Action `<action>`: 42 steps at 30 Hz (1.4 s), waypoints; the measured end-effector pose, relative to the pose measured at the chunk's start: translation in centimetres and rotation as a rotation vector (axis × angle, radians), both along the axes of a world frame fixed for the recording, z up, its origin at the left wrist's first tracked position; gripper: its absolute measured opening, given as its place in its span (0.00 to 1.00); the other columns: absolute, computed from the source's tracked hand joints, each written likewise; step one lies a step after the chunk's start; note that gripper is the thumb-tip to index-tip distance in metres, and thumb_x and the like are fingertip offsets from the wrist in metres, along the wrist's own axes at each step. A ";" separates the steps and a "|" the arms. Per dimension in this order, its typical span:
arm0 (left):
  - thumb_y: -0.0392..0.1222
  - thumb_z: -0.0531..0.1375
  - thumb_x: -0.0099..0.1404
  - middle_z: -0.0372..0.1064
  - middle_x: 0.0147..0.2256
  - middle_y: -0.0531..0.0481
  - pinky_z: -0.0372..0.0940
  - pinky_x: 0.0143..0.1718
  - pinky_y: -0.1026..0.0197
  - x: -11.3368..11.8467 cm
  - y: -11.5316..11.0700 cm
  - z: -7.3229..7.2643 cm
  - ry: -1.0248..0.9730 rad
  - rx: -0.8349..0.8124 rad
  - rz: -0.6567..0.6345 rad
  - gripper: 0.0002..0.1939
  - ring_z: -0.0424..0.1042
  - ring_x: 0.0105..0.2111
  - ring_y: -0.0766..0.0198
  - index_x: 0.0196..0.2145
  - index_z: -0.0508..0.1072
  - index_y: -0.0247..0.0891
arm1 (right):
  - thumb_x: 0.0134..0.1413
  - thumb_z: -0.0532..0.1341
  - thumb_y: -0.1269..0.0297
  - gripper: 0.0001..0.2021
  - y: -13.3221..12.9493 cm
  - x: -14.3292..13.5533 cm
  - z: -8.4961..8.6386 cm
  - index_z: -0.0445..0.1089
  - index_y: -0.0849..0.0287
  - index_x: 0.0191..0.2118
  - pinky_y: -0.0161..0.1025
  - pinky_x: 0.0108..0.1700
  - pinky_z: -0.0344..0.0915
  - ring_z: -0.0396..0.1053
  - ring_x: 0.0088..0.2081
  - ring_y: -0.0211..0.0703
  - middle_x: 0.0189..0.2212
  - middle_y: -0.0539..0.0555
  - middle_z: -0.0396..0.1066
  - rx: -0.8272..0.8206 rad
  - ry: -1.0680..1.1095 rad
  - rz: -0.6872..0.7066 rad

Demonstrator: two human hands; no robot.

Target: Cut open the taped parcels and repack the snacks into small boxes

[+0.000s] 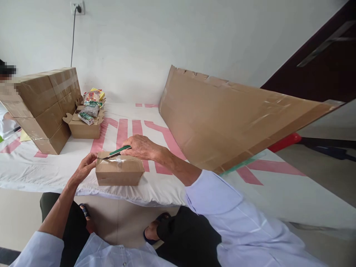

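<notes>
A small closed cardboard box (119, 174) with clear tape on its top stands near the front edge of the white cloth-covered table. My right hand (141, 147) is wrapped round a green-handled cutter (120, 150), whose blade lies low over the box top and points left. At the box's upper left corner, my left hand (86, 167) has its fingers pinched together beside the blade tip. What those fingers hold, if anything, is too small to make out.
Stacked taped cartons (47, 107) stand at the left, beside an open box (85, 130) topped with packets (90, 109). A large cardboard sheet (222, 118) leans across the right side. Part of another person's sleeve (6, 126) shows at the far left.
</notes>
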State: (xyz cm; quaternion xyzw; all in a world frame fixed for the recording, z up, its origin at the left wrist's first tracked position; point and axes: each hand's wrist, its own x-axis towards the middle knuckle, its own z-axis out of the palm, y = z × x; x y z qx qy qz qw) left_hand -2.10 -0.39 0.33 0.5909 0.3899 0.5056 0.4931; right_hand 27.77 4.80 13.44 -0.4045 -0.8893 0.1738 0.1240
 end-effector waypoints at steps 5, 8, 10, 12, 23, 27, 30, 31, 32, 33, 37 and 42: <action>0.59 0.75 0.65 0.82 0.53 0.42 0.70 0.51 0.54 0.2 -0.2 0.0 -0.014 -0.012 0.019 0.22 0.77 0.54 0.47 0.44 0.79 0.40 | 0.66 0.69 0.59 0.10 0.0 0.7 0.1 0.81 0.54 0.32 0.42 0.36 0.49 0.63 0.30 0.41 0.26 0.51 0.72 0.010 -0.041 -0.010; 0.58 0.74 0.66 0.82 0.53 0.42 0.70 0.52 0.54 0.2 -0.3 0.1 -0.002 -0.010 0.028 0.20 0.77 0.55 0.46 0.43 0.79 0.40 | 0.66 0.69 0.60 0.08 -0.2 1.3 0.4 0.82 0.53 0.34 0.42 0.37 0.50 0.65 0.30 0.42 0.25 0.50 0.71 -0.005 -0.065 -0.025; 0.57 0.74 0.66 0.81 0.55 0.42 0.70 0.53 0.54 0.3 -0.4 0.3 0.004 -0.006 0.027 0.19 0.77 0.55 0.47 0.43 0.79 0.40 | 0.67 0.69 0.60 0.08 -0.4 1.7 0.7 0.82 0.53 0.34 0.41 0.37 0.50 0.65 0.31 0.42 0.26 0.50 0.72 0.006 -0.092 -0.038; 0.57 0.74 0.67 0.81 0.57 0.42 0.70 0.54 0.54 0.4 -0.5 0.5 0.012 -0.002 0.028 0.19 0.77 0.55 0.47 0.42 0.80 0.39 | 0.67 0.68 0.61 0.09 -0.8 2.2 1.2 0.81 0.54 0.33 0.41 0.36 0.50 0.65 0.31 0.42 0.27 0.51 0.73 0.014 -0.130 -0.058; 0.59 0.75 0.61 0.81 0.57 0.40 0.71 0.58 0.50 0.1 0.0 0.1 0.080 -0.021 0.104 0.22 0.77 0.58 0.43 0.43 0.83 0.40 | 0.74 0.61 0.57 0.12 -1.8 2.7 2.3 0.81 0.54 0.41 0.40 0.37 0.53 0.71 0.38 0.45 0.34 0.53 0.77 -0.024 -0.295 -0.077; 0.62 0.75 0.61 0.81 0.57 0.40 0.70 0.58 0.49 0.1 0.1 0.2 0.098 -0.015 0.115 0.23 0.77 0.57 0.43 0.42 0.82 0.39 | 0.74 0.61 0.57 0.13 -1.7 1.9 1.9 0.80 0.56 0.40 0.40 0.36 0.51 0.69 0.36 0.44 0.35 0.54 0.77 0.004 -0.323 -0.055; 0.64 0.74 0.62 0.80 0.58 0.39 0.71 0.58 0.50 0.2 0.0 0.4 0.108 -0.014 0.109 0.25 0.77 0.57 0.43 0.42 0.82 0.39 | 0.75 0.60 0.56 0.15 -1.9 1.6 2.0 0.79 0.57 0.39 0.40 0.36 0.51 0.69 0.35 0.44 0.34 0.54 0.76 0.020 -0.335 -0.052; 0.64 0.74 0.63 0.80 0.59 0.39 0.71 0.57 0.51 0.2 -0.1 0.5 0.110 -0.014 0.106 0.25 0.77 0.57 0.43 0.43 0.82 0.39 | 0.75 0.60 0.55 0.15 -2.0 1.6 2.1 0.79 0.57 0.39 0.40 0.36 0.51 0.69 0.35 0.44 0.34 0.54 0.76 0.023 -0.337 -0.054; 0.63 0.74 0.64 0.80 0.59 0.39 0.71 0.57 0.51 0.2 -0.2 0.6 0.113 -0.012 0.103 0.25 0.76 0.57 0.43 0.43 0.82 0.39 | 0.75 0.60 0.55 0.15 -2.1 1.7 2.2 0.79 0.57 0.39 0.40 0.36 0.51 0.69 0.35 0.44 0.34 0.54 0.76 0.024 -0.339 -0.057; 0.63 0.73 0.64 0.79 0.60 0.39 0.71 0.57 0.51 0.2 -0.3 0.7 0.116 -0.010 0.099 0.24 0.76 0.57 0.43 0.43 0.82 0.39 | 0.75 0.60 0.55 0.15 -2.2 1.7 2.3 0.78 0.57 0.39 0.40 0.36 0.51 0.69 0.36 0.44 0.34 0.54 0.76 0.022 -0.339 -0.059; 0.61 0.73 0.66 0.80 0.58 0.40 0.70 0.58 0.50 0.2 -0.4 0.8 0.135 0.010 0.083 0.22 0.76 0.57 0.44 0.42 0.82 0.40 | 0.75 0.61 0.56 0.14 -2.5 2.2 2.7 0.78 0.56 0.38 0.40 0.36 0.51 0.69 0.35 0.43 0.33 0.53 0.75 -0.008 -0.331 -0.064; 0.60 0.73 0.66 0.79 0.58 0.40 0.70 0.58 0.51 0.2 0.1 0.4 0.132 0.030 0.084 0.20 0.76 0.57 0.45 0.41 0.80 0.40 | 0.75 0.61 0.58 0.13 -2.8 1.4 3.0 0.77 0.57 0.38 0.39 0.36 0.51 0.71 0.37 0.44 0.35 0.54 0.77 -0.015 -0.354 -0.082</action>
